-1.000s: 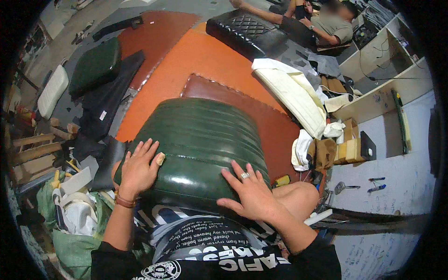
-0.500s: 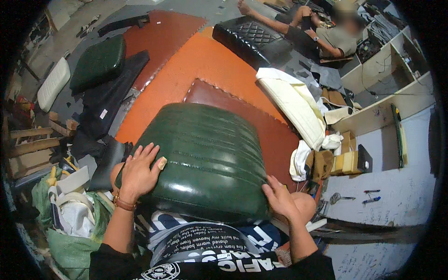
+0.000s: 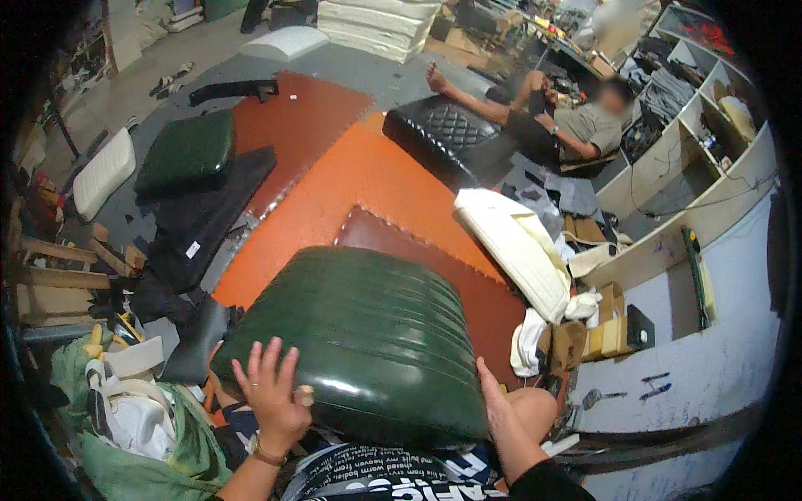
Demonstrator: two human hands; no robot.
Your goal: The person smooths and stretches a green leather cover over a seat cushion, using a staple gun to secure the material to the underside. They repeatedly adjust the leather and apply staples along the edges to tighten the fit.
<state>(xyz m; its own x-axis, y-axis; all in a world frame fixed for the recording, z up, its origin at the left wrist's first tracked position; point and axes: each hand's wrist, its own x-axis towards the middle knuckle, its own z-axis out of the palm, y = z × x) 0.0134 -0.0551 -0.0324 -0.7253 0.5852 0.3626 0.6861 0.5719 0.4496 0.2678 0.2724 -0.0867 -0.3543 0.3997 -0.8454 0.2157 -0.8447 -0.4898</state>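
A dark green seat cushion (image 3: 359,334) with stitched ribs and a glossy cover sits in front of my body, close to my lap. My left hand (image 3: 280,392) is at its near left part, fingers spread and stretched out, with a tan wrap on the thumb. Against the cushion's right side lies my right hand (image 3: 499,409), seen edge-on with its fingers straight along the cover. Part of that hand is hidden from view.
Orange sheet material (image 3: 334,200) covers the floor ahead. A black quilted seat (image 3: 434,134) lies beyond, near a seated person (image 3: 576,125). Another green cushion (image 3: 188,150) is at far left. A cream padded piece (image 3: 514,250) lies to the right, beside white shelving (image 3: 668,179).
My view has tilted up, so the scene sits lower. My left hand has shifted toward the cushion's near edge with its fingers more upright. My right hand has turned edge-on along the side.
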